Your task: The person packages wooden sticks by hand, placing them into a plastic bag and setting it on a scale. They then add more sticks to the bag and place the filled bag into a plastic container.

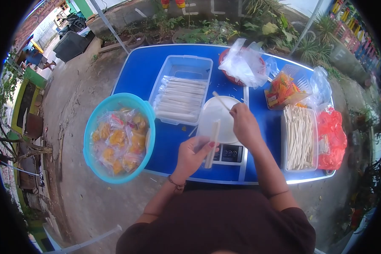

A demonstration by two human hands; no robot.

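Between the thumb and fingers of my left hand [189, 157] is a narrow clear plastic packet [213, 146] of pale sticks, held upright at the near side of the scale. My right hand [244, 126] pinches one thin pale stick [221, 100], which points up and left above the scale's round white plate [213, 116]. Below the plate the dark control panel [232, 153] of the kitchen scale shows. Behind my left hand, a clear plastic box [167, 65] holds several filled packets [180, 98] in a stack. To the right, another clear box [314, 163] is full of loose pale sticks [299, 137].
A turquoise basin [87, 139] with bagged yellow-orange food stands at the table's left edge. Along the back are a red basket [233, 79] with plastic bags and a clear container [281, 99] of orange packets. A red plastic bag [332, 139] lies far right on the blue table [139, 76].
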